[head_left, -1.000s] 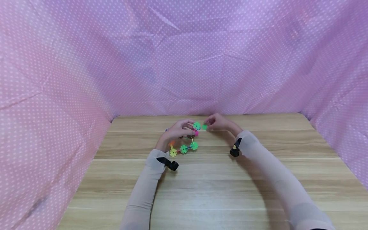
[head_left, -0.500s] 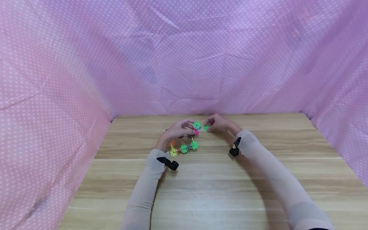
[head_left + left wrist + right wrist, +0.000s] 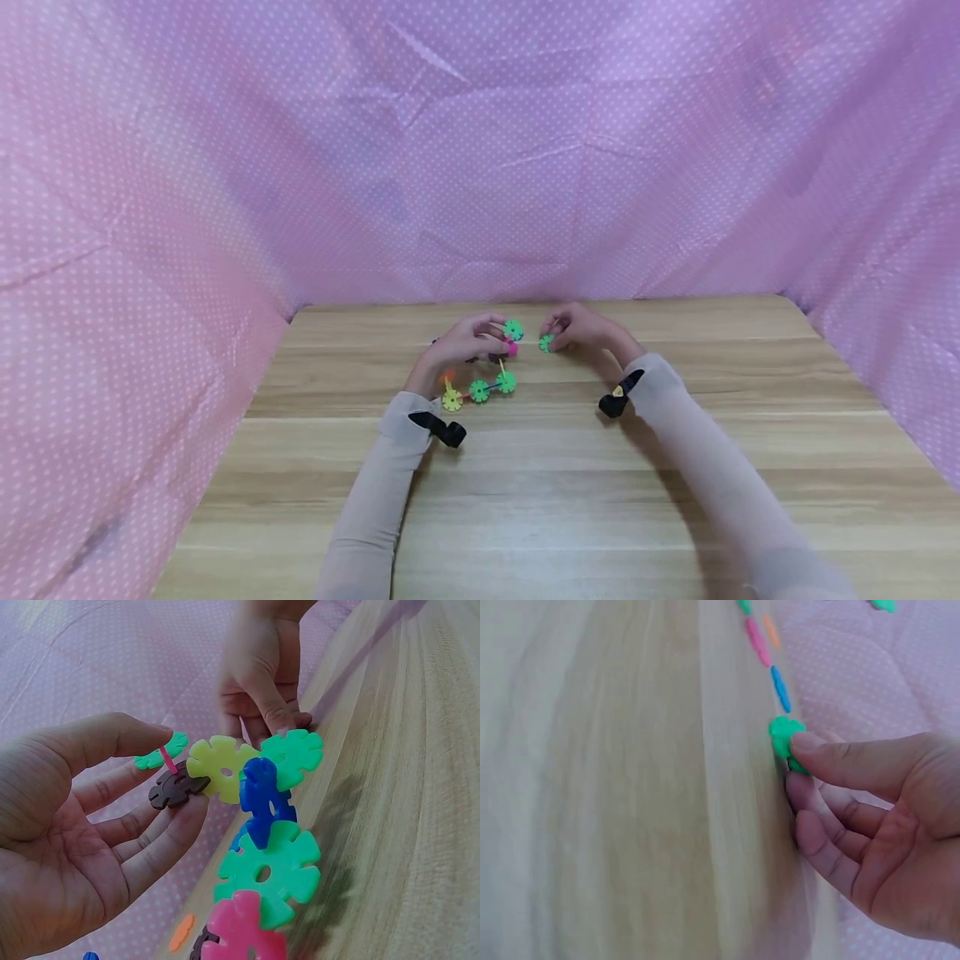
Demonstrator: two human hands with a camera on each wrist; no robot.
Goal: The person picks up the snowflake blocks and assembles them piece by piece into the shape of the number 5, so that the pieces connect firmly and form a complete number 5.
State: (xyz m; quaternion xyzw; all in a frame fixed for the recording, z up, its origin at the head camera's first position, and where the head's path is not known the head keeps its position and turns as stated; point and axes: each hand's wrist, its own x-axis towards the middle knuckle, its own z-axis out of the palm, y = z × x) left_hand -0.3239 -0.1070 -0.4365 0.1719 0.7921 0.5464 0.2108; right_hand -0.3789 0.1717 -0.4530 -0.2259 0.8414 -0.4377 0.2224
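My left hand is at the far middle of the table, beside a loose chain of snowflake discs. In the left wrist view, its thumb and fingers grip a brown snowflake disc, joined to a pink one seen edge-on. Close by stand a yellow disc, a blue disc, a larger-looking green disc and a pink disc. To the right, my right hand pinches a separate green snowflake disc between thumb and fingers. A gap separates it from the chain in the head view.
Nearer me, a yellow disc and two green discs, one at the middle, continue the linked pieces on the wooden table. Pink dotted cloth hangs behind the far edge and along both sides.
My right hand has drawn slightly right and nearer me with its green disc, which has turned more face-on. My left hand and the chain stay nearly still.
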